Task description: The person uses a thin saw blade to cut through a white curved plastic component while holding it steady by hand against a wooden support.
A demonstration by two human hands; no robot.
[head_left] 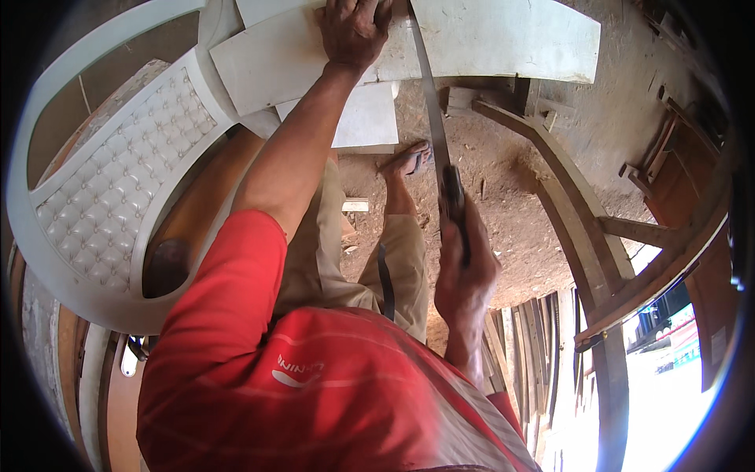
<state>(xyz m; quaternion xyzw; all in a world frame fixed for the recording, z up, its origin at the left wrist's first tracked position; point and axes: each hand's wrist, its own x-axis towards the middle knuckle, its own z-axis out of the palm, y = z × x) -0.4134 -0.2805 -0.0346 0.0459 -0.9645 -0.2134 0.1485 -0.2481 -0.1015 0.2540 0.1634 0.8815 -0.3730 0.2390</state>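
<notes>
A handsaw [433,118] is in my right hand [467,271], whose fingers wrap round its dark handle. Its long blade runs away from me to a pale whitish board [503,39] at the top of the view and crosses the near edge. My left hand [354,33] bears down on the same board, left of the blade, with fingers bent; their tips are partly cut off by the upper rim. Below the board, another pale flat piece [366,118] sticks out toward me.
To the left stands a white curved chair frame [27,173] with a tufted white panel [130,177]. Curved wooden framing [578,185] rises on the right, above a dirt floor [503,236] with scraps. Several timber strips [535,354] lean at lower right. My sandalled foot [410,159] is under the board.
</notes>
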